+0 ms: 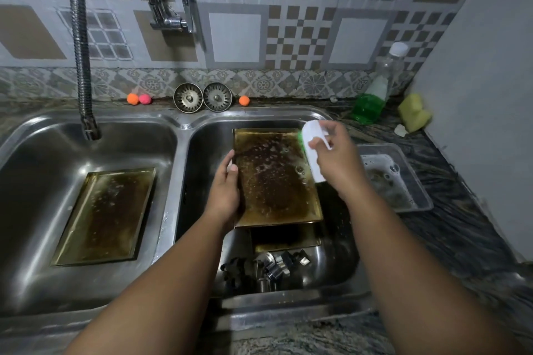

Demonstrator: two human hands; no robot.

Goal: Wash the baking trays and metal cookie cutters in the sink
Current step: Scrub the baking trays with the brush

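Observation:
A soapy, brown-stained baking tray (274, 179) is tilted up in the right sink basin (340, 242). My left hand (225, 187) grips its left edge. My right hand (337, 158) holds a white-handled scrub brush (313, 147) with green bristles against the tray's upper right corner. Under it lies another tray (285, 241), partly hidden. Several metal cookie cutters (271, 268) lie at the front of the same basin. A third stained tray (106, 216) lies in the left basin (43, 181).
A flexible faucet hose (82, 66) hangs over the left basin. Two sink strainers (202, 96) and small coloured balls (138, 99) sit on the back ledge. A green soap bottle (372, 101), a yellow sponge (414, 112) and a clear tub of soapy water (395, 179) stand on the right counter.

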